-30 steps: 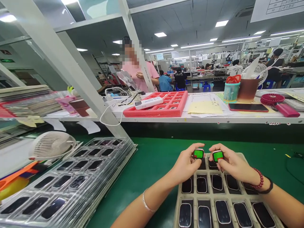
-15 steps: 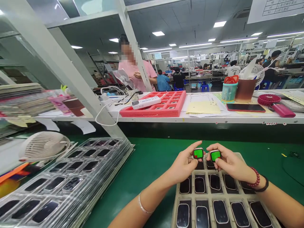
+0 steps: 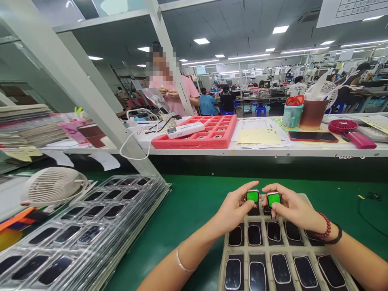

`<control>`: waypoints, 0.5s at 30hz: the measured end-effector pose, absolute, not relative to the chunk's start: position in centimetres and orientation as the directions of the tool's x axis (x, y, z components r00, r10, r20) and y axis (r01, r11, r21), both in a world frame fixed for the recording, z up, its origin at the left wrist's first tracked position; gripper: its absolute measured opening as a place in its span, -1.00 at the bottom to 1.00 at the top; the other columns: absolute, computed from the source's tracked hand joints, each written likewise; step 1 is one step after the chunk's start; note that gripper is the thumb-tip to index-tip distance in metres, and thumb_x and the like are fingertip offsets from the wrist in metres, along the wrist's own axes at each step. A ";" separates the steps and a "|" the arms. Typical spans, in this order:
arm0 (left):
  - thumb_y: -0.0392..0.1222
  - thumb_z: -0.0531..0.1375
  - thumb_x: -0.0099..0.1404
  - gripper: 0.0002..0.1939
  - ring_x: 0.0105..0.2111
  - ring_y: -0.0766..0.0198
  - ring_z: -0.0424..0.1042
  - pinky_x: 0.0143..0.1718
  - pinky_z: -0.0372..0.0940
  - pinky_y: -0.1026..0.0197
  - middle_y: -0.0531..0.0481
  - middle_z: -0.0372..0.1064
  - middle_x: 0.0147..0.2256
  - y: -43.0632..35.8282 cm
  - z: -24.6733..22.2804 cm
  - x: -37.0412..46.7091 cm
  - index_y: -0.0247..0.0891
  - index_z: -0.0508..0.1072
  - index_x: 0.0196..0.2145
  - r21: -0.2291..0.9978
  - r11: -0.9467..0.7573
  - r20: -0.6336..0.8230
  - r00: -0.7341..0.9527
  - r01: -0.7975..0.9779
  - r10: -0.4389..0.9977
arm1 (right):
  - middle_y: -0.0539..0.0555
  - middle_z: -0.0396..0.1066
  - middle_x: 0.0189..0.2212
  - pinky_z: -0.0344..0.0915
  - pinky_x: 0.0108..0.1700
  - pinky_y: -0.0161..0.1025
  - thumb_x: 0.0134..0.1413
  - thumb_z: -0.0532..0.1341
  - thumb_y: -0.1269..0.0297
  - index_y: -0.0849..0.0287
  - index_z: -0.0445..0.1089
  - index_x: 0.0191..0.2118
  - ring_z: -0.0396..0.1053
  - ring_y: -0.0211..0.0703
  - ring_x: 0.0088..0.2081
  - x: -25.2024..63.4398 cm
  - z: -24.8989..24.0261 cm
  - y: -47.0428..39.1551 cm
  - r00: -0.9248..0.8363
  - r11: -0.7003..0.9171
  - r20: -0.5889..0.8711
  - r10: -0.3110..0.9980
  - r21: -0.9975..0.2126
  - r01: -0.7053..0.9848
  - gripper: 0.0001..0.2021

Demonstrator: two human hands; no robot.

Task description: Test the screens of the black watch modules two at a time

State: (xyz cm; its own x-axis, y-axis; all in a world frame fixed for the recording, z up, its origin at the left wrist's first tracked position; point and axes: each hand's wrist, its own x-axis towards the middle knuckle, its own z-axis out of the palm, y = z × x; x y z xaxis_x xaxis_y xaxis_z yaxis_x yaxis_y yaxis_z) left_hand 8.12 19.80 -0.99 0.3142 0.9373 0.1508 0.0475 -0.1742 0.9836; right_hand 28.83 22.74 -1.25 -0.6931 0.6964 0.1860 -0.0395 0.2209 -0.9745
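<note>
My left hand (image 3: pixel 235 208) holds a small smartwatch (image 3: pixel 252 196) with a lit green screen between thumb and fingers. A second watch (image 3: pixel 273 200), its screen also green, is pinched in my right hand (image 3: pixel 292 206). The two watches are side by side, a small gap apart, above the far end of a pale compartment tray (image 3: pixel 245 252). Several dark-screened watches lie in the tray's compartments, one in each visible slot. My hands hide part of its far rows.
At left, stacked clear trays (image 3: pixel 121 226) hold dark screens, beside a white fan (image 3: pixel 54 186). A slanted white post (image 3: pixel 100 97) rises near them. On the shelf (image 3: pixel 188 152) ahead are a red foam tray (image 3: pixel 194 142), papers, cups and a phone. A person in pink stands beyond.
The red patches on both watch screens are gone, leaving green showing. My hands have barely moved. Beyond the shelf, the person's hands have risen slightly.
</note>
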 end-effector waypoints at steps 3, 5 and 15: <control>-0.21 0.17 0.21 -0.43 -0.33 0.25 0.37 -0.27 0.28 0.21 -0.12 0.39 -0.21 19.9 -1.1 8.0 -0.26 0.21 0.18 0.981 -0.183 0.156 0.317 0.057 0.936 | 0.10 0.29 -0.20 0.34 -0.28 -0.27 0.16 0.10 0.39 0.16 0.16 0.02 0.31 -0.27 -0.38 28.9 -1.1 22.6 -0.695 0.262 0.209 0.688 -0.965 -0.030 -0.70; -0.21 0.21 0.18 -0.39 -0.40 0.30 0.35 -0.35 0.26 0.26 -0.09 0.39 -0.23 20.0 -1.2 7.9 -0.23 0.19 0.18 0.974 -0.191 0.145 0.310 0.124 0.940 | 0.10 0.27 -0.16 0.34 -0.23 -0.28 0.10 0.13 0.44 0.13 0.15 0.03 0.31 -0.24 -0.29 29.0 -0.8 22.5 -0.711 0.283 0.219 0.668 -0.959 -0.029 -0.64; -0.31 0.19 0.10 -0.64 -0.35 0.26 0.37 -0.38 0.24 0.30 -0.06 0.40 -0.28 20.0 -0.8 8.0 -0.28 0.37 -0.10 0.960 -0.216 0.169 0.243 0.181 0.955 | 0.12 0.27 -0.13 0.36 -0.20 -0.24 0.08 0.09 0.45 0.13 0.18 0.05 0.34 -0.24 -0.28 28.9 -0.4 22.3 -0.738 0.217 0.166 0.655 -0.976 -0.026 -0.62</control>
State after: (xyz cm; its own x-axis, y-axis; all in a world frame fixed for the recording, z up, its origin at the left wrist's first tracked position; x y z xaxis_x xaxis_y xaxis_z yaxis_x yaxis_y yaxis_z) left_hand 7.98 20.02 -0.81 0.2434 0.9551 0.1691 0.1807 -0.2159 0.9595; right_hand 28.89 22.29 -0.37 -0.7375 0.6546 0.1659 -0.0264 0.2175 -0.9757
